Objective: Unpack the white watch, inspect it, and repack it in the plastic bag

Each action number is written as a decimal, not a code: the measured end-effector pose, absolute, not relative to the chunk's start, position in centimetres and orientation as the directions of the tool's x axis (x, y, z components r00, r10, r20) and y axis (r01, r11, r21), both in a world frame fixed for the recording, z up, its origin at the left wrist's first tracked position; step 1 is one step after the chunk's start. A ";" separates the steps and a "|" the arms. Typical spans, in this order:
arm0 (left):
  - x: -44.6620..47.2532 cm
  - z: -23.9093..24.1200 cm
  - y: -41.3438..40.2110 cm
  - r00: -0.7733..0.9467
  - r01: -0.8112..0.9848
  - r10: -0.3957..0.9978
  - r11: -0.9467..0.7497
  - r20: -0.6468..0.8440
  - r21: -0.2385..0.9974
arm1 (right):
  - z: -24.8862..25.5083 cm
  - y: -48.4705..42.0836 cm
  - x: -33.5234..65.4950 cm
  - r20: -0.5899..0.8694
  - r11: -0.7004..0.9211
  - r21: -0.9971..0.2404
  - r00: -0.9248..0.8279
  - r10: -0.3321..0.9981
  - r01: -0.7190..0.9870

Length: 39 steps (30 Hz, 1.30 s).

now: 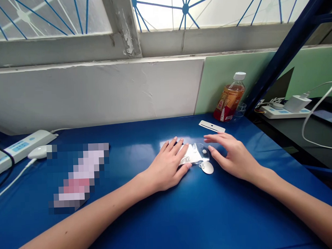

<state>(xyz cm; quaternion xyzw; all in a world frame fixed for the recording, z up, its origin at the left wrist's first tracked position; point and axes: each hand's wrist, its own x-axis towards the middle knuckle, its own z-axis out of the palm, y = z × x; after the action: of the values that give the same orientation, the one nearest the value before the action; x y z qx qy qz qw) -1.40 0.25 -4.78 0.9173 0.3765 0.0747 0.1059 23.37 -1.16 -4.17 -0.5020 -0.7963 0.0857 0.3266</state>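
On the blue table (169, 218) lies a small clear plastic packet (195, 152) with white contents. My left hand (170, 164) rests flat on the packet's left end, fingers stretched out and pressing it down. My right hand (232, 153) hovers just right of the packet, fingers spread and holding nothing. A small white oval piece (207, 167) lies on the table in front of the packet, between my two hands.
A white flat strip (211, 126) lies behind the hands. A bottle of amber drink (230, 98) stands at the back right. A white power strip (19, 147) and cable sit at the left, another power strip with a charger (286, 107) at the right. A blurred patch (77, 176) covers something on the left.
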 end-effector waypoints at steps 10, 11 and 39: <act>-1.5 -4.8 0.2 0.728 0.651 0.680 -0.725 0.084 0.223 | -3.8 -1.6 23.1 0.270 0.538 -0.610 -0.487 0.831 0.581; -1.4 -4.8 0.1 0.728 0.653 0.681 -0.724 0.083 0.222 | -3.9 -1.6 23.1 0.275 0.565 -0.594 -0.515 0.812 0.573; -1.3 -5.1 0.2 0.732 0.651 0.671 -0.740 0.117 0.167 | -5.2 -2.7 22.0 0.286 0.720 -0.213 -0.663 0.692 0.661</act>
<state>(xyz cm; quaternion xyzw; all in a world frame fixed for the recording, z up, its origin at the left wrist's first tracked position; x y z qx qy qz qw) -1.34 0.22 -5.09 0.9289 0.3559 0.0847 0.0573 22.05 -2.66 -5.21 -0.3715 -0.9106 0.0452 0.1753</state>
